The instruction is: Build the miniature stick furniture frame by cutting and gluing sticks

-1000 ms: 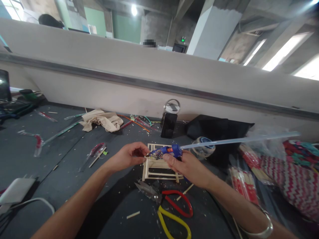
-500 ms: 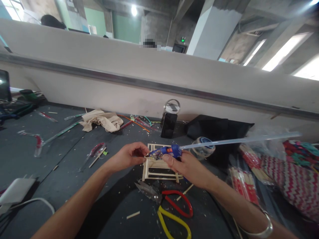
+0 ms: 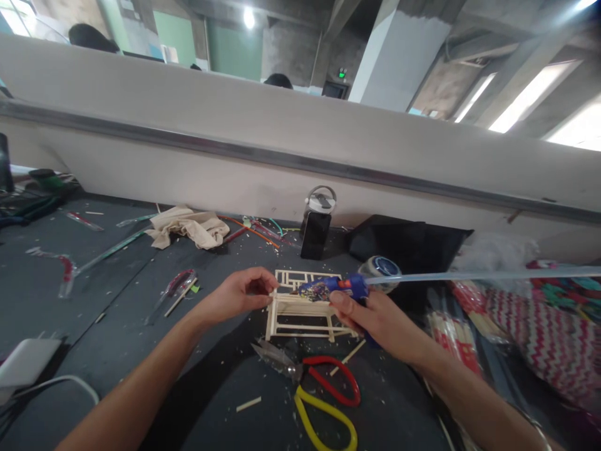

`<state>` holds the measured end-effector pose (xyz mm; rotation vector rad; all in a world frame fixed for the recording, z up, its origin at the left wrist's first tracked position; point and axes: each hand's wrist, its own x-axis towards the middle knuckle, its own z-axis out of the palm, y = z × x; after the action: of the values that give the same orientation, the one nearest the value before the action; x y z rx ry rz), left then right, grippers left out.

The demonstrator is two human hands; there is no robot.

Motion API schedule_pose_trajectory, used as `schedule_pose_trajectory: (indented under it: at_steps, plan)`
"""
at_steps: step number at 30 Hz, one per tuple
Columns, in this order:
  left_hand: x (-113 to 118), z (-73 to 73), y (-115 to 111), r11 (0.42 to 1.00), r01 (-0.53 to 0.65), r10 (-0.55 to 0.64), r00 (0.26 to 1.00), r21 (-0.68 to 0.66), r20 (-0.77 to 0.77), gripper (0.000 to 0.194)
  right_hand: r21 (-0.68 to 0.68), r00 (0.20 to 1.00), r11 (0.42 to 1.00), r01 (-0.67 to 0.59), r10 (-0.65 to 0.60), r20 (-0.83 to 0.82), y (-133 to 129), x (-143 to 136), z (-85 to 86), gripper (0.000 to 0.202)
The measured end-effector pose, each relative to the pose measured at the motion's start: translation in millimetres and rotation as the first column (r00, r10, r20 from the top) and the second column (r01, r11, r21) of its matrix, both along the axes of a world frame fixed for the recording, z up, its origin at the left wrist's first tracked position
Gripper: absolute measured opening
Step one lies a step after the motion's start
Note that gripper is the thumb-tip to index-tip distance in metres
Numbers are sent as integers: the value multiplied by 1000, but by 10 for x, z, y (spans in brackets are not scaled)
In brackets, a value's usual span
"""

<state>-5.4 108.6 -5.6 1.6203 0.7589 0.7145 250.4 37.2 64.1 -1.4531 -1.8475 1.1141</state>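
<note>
My right hand (image 3: 370,313) is wrapped round a blue hot glue gun (image 3: 354,287), a long clear glue stick (image 3: 460,275) jutting from its back to the right. The gun's nozzle points left, over a small frame of thin wooden sticks (image 3: 300,327) standing on the dark table. With thumb and fingertips, my left hand (image 3: 244,293) pinches the frame's upper left corner; exactly what lies between the fingertips is hard to make out. Just in front of the frame lie scissors (image 3: 293,373), blades apart, with one red and one yellow handle.
Behind the frame a phone (image 3: 315,235) leans on a bottle (image 3: 323,199). A jar (image 3: 378,270) stands beyond the glue gun. Beige cloth (image 3: 188,227) lies at back left, a white charger (image 3: 28,363) at left. Packs of sticks (image 3: 453,338) and knitted fabric (image 3: 530,332) are at right.
My right hand has drawn the glue gun to the right, its nozzle away from my left fingertips. My left hand stays at the frame's corner.
</note>
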Motion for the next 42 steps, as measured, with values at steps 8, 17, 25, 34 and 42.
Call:
schedule_pose_trajectory:
  at_steps: [8,17,25,34,42]
  plan:
    - [8,3,0,1000,-23,23,1000,-7,4,19,-123,945,960,252,-271,-185,-229,365,-35,55]
    - [5,6,14,1000,-2,2,1000,9,-17,18,-141,899,890,434,-438,4,-375,770,-213,60]
    - [-8,-15,32,1000,-9,10,999,22,-43,17,-103,895,890,444,-447,-9,-391,806,-286,58]
    - [-14,-30,48,999,-11,14,998,47,-56,17,-101,904,899,426,-428,5,-386,813,-348,57]
    - [-10,-7,35,999,-14,17,998,41,-59,17,-104,897,893,438,-442,-15,-382,798,-321,57]
